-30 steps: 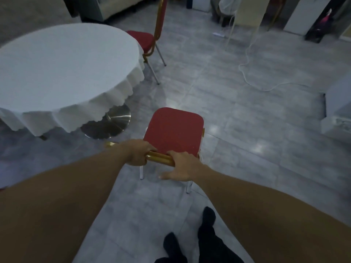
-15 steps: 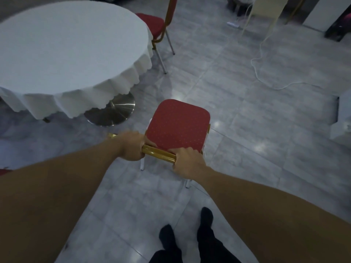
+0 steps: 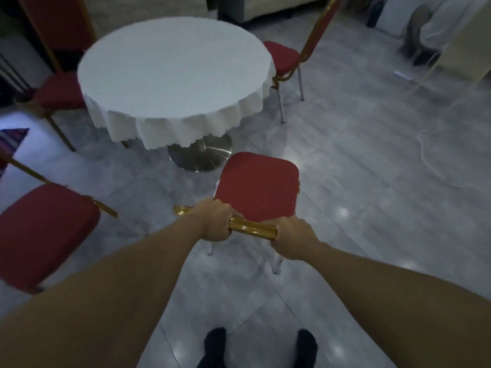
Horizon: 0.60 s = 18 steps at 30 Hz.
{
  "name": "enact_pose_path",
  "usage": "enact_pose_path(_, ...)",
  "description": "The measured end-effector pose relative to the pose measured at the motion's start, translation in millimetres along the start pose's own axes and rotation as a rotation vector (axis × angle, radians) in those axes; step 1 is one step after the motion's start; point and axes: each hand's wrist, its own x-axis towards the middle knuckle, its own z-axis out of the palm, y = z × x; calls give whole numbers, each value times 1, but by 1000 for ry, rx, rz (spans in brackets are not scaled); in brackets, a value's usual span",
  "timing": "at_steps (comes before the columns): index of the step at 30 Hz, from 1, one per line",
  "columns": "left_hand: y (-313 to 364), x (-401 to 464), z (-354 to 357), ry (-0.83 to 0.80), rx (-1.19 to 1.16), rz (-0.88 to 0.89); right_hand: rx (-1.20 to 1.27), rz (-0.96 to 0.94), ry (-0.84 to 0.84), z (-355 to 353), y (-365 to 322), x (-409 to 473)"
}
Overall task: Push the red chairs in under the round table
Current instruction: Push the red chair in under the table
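Observation:
A red-seated chair (image 3: 257,186) with a gold frame stands in front of me, its seat pointing toward the round table (image 3: 172,75), which wears a white scalloped cloth on a metal pedestal base (image 3: 202,156). My left hand (image 3: 214,221) and my right hand (image 3: 292,239) both grip the gold top rail of the chair's back. The seat's front edge lies just short of the pedestal, a little right of the table's centre. Three more red chairs stand around the table: one at the right (image 3: 285,59), one at the far left (image 3: 57,91), one at the near left (image 3: 42,232).
Grey tiled floor surrounds the table. A white cable (image 3: 425,155) trails across the floor at the right. Furniture and a cream panel (image 3: 465,49) line the back right. My dark-socked feet (image 3: 215,343) are at the bottom edge.
The view swung left and the chair turned to face the table, its seat now close to the pedestal. Two chairs on the left came into view. Both hands stayed on the rail.

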Motion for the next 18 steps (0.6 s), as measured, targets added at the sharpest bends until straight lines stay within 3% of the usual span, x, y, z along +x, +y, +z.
enact_pose_path(12,95,8,23,80,-190,-247,-195,-339,-116,-55,92,18)
enact_pose_path(18,88,29,21,46,-365,-325,-202,-432,-102,-68,107,48)
